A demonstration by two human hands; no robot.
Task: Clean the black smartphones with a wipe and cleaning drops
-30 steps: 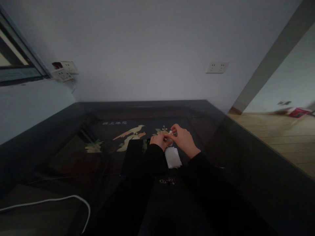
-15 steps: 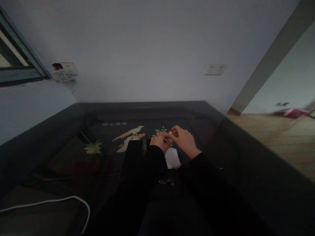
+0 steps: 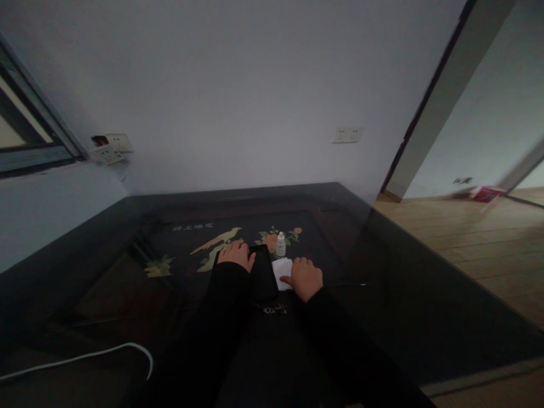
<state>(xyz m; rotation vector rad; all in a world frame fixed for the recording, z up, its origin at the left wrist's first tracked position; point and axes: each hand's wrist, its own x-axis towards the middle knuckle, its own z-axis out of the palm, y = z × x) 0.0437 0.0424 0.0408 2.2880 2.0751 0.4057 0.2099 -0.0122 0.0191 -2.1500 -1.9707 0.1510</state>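
My left hand (image 3: 236,255) lies palm down, fingers stretched, over the upper left part of a flat black tablet-like object (image 3: 264,275). My right hand (image 3: 306,279) rests at the right edge of a small stack of white paper or cloth (image 3: 281,272). Its thumb reaches across the stack, apart from the other fingers. Just behind the stack stands a small white capped bottle (image 3: 281,245), touched by neither hand. In front of the tablet-like object is a small metal chain or bunch of keys (image 3: 275,310), too dim to make out fully.
The dark glossy table (image 3: 403,306) has a bird-and-flower picture (image 3: 219,242). A white cable (image 3: 106,348) curves across the near left. A thin shiny item (image 3: 362,284) lies to the right. Wall sockets (image 3: 347,135) sit behind, and a red box (image 3: 487,194) stands on the floor.
My hands were together around the bottle; now they are apart and the bottle stands free. The left hand has moved onto the tablet-like object, the right down to the white stack. The view has shifted.
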